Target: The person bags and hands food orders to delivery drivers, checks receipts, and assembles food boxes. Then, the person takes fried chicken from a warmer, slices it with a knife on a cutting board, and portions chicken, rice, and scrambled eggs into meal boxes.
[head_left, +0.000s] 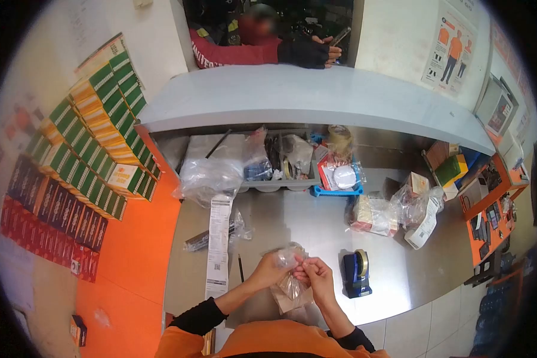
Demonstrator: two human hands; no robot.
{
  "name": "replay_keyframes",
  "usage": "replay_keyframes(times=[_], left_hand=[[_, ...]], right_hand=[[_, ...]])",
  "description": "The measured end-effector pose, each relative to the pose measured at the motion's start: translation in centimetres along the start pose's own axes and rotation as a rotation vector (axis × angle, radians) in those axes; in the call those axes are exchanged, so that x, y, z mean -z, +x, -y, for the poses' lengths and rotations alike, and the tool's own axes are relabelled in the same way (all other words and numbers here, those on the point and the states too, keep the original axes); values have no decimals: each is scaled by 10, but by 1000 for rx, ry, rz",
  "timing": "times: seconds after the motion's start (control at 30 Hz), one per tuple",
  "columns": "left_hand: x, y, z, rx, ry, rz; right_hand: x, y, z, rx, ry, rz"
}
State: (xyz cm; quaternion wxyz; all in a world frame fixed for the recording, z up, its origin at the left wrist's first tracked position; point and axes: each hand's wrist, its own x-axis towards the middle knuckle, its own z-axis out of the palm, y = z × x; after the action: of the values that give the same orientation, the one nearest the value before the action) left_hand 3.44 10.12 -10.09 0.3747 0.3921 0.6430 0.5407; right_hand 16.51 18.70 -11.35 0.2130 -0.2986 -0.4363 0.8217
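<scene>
A clear plastic bag [292, 286] with something brown in its lower part is in front of my body, at the near edge of the metal counter. My left hand [271, 267] is closed around the bunched upper end of this bag. Fingers pinched together, my right hand [316, 275] grips the bag's edge beside it. Left of my hands lie a dark pencil [240, 267] and a long printed paper strip [217, 250]. To the right stands a blue tape dispenser [356, 274] with a roll of tape.
A grey tray [274, 184] and a blue basket [340, 190] hold supplies under the raised shelf [316, 95]. Plastic-wrapped boxes [373, 216] sit to the right. Stacked green and yellow boxes [104, 107] line the left. Beyond the shelf, a person's gloved hand [322, 53] holds a phone.
</scene>
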Motion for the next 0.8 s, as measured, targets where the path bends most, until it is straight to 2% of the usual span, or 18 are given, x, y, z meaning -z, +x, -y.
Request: replay_keyframes(times=[0.07,0.1,0.13,0.17,0.23,0.27,0.3,0.37,0.4,0.43,0.5,0.57,0.63,0.67,0.7,0.73,0.77,0.8], left_hand=[[-2,-2,-15,104,-149,-10],[-5,-4,-11,121,-161,-16],[-7,-6,-9,-47,63,-76],[-8,-10,-8,-211,289,-135],[-7,-17,-8,-183,329,-136],[-9,-20,-6,-236,322,-156],[-9,-21,-5,-293,320,-174],[-10,-18,10,-373,400,-147],[-11,-14,19,-459,481,-107],[-12,-6,25,-453,481,-111],[-12,21,30,-650,600,-225],[0,60,18,-564,594,-140],[8,98,6,-406,697,-58],[15,105,6,-403,697,-56],[19,110,8,-442,687,-172],[22,112,12,-479,675,-289],[32,107,33,-430,662,-447],[52,95,64,-381,648,-603]], right_hand=[[-5,-5,3,-5,-4,-9],[-12,-6,4,81,-54,-69],[-15,-10,2,163,-106,-124],[-14,-14,-2,135,-113,-121],[-8,-15,-7,238,-149,-163],[-5,-13,-8,160,1,-202],[-3,-14,-4,149,-5,-192],[1,-10,12,128,-65,61],[8,-1,21,241,-419,167],[10,5,45,355,-996,267],[24,34,66,646,-1428,536],[17,64,97,689,-1513,575],[23,102,107,817,-1542,481],[24,111,112,691,-1453,385],[28,116,115,565,-1363,290],[37,109,118,546,-1222,185],[49,94,121,525,-1080,80],[64,73,119,522,-1086,-89]])
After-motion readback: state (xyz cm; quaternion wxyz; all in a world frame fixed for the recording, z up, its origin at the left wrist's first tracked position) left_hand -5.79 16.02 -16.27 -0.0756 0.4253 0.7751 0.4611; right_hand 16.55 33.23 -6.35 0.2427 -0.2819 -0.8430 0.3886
